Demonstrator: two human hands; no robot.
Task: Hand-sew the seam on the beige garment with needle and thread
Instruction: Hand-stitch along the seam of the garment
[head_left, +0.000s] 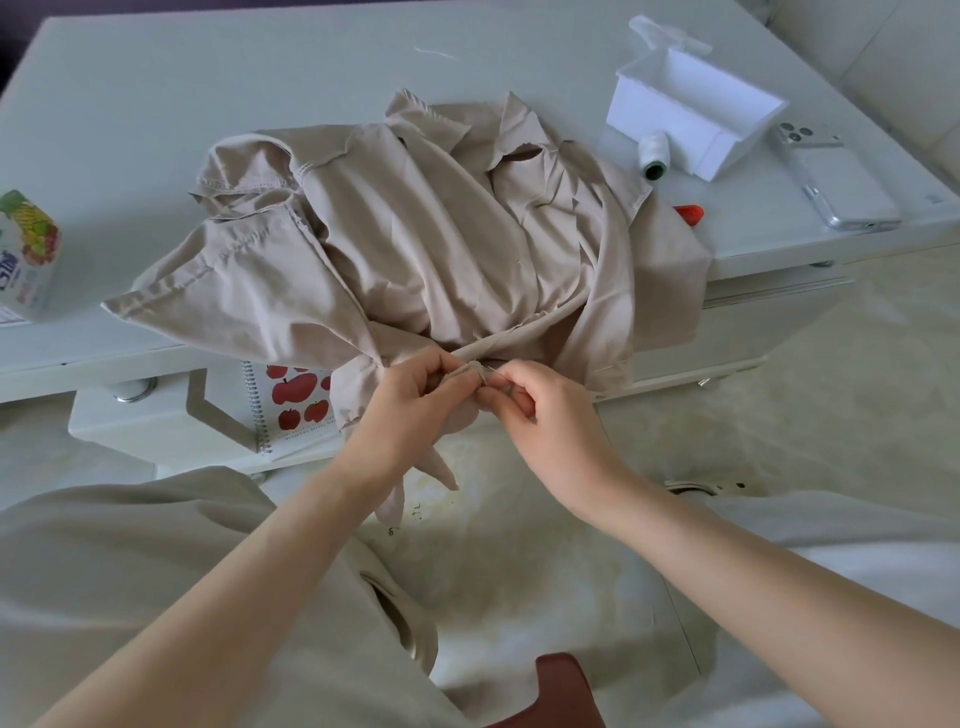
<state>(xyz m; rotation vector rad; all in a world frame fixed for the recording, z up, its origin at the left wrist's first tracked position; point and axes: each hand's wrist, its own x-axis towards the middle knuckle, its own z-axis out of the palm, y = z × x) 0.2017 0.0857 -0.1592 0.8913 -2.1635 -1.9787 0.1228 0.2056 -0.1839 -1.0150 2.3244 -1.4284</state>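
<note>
The beige garment (415, 223) lies crumpled on the white table (208, 104), with one edge hanging over the front. My left hand (415, 400) pinches a folded seam of that hanging edge just off the table's front. My right hand (530, 405) meets it from the right, fingers curled and pinching at the same spot of the seam; a thin needle tip seems to show between the fingertips, too small to be sure. A white thread spool (653, 156) lies on the table behind the garment.
A white open box (696, 114) and a phone (831, 176) sit at the back right. A small red object (690, 212) peeks out by the garment. A printed carton (26, 254) stands at the left. A spiral notebook with apples (296, 400) sits under the table.
</note>
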